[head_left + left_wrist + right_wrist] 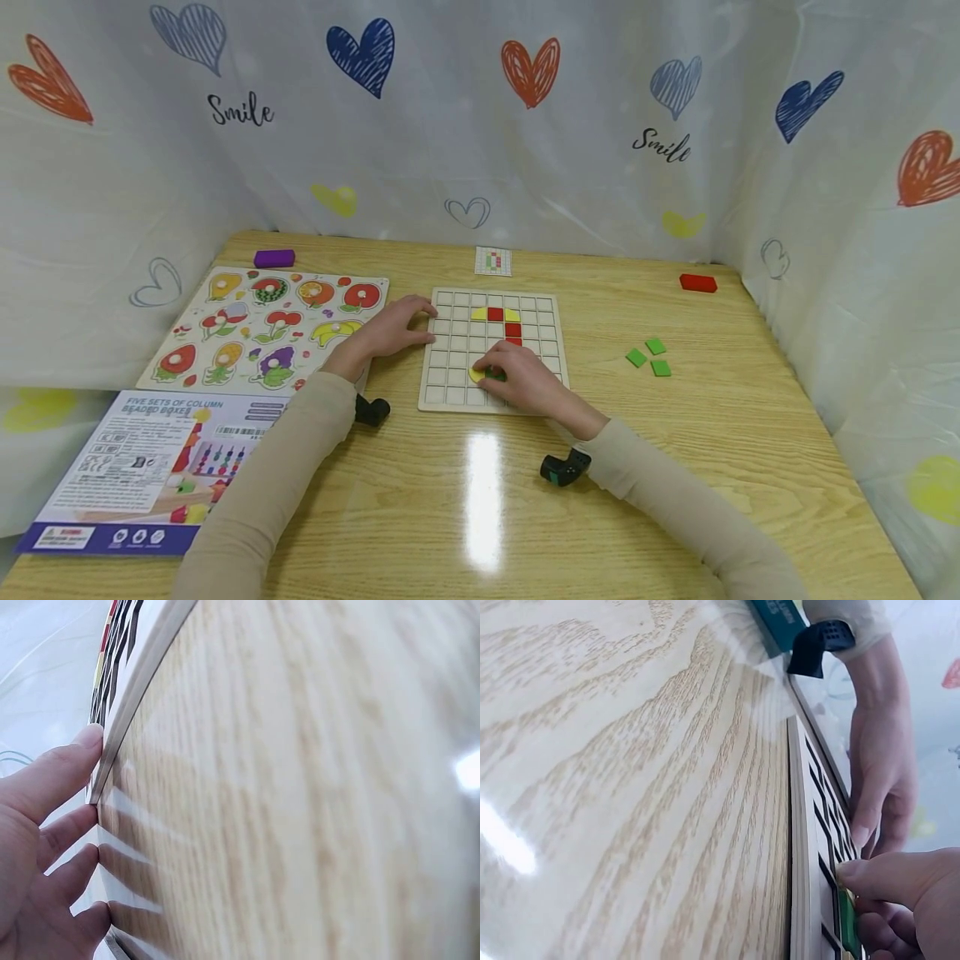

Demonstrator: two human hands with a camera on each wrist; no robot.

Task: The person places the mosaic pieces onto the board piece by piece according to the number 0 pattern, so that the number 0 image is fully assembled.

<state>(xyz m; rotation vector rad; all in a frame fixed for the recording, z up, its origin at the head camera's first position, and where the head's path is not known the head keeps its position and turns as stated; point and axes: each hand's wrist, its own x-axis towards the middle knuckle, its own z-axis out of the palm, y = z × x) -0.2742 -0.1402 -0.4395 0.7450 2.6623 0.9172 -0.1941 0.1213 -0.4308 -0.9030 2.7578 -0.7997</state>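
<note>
Closest to the camera are 2 beige sleeves, each with a small black wrist camera strapped on, reaching over a light wood table [750, 433] toward a wooden grid board [540, 304]. That board is basically a tray of square cells, and most of them are bare. Up in the top rows sit 2 yellow pieces [479, 314] either side of a red square [495, 313], with more red squares running down below it, so it looks like a little column. Lower down, a yellow piece [476, 375] sits in a cell right at the fingertips of the right hand [521, 379], and that hand is pinching a green tile [847, 930] down against the board; in the right wrist view you can see the thumb and fingers curled round the tile's edge. Left hand [390, 331] lies flat at the board's left edge with fingers straight and relaxed, tips touching the rim, not gripping anything. Off to the right, well apart from the board, 3 loose green tiles [649, 357] lie on the table. Left of the board there's a fruit peg puzzle [262, 329], and nearer the front edge a printed game box [142, 467]. Back by the curtain: a purple block [273, 258], a red block [697, 282] and a small pattern card [492, 261].
</note>
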